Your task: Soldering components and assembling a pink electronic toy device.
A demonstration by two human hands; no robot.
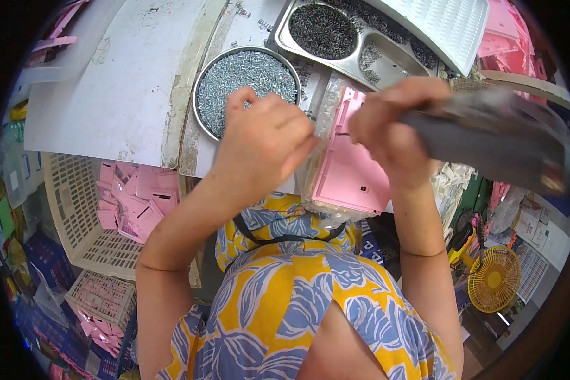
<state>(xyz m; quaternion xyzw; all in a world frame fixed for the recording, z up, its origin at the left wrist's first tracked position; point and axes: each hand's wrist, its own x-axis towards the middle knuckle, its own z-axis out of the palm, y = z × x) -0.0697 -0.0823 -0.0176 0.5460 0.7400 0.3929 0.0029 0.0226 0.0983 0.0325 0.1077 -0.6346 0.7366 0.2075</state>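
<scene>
My right hand (396, 126) is closed around the front of a dark grey electric screwdriver (487, 136), its body partly wrapped in clear plastic and smeared by motion. It is over the upper right side of a pink plastic panel (354, 180), which lies on clear plastic film at the table's front edge. Left of the panel, my left hand (263, 136) hovers by the near right rim of a round metal bowl (197, 95) full of small silvery screws (247, 73). Its fingers are curled together; whatever they pinch is hidden.
Behind the panel stands a metal tray (354, 68) with dark springs in its compartments, and a white ribbed tray (449, 28) overlaps it. Crates (76, 209) of pink parts (136, 199) sit low on the left. A yellow fan (494, 278) is at the lower right.
</scene>
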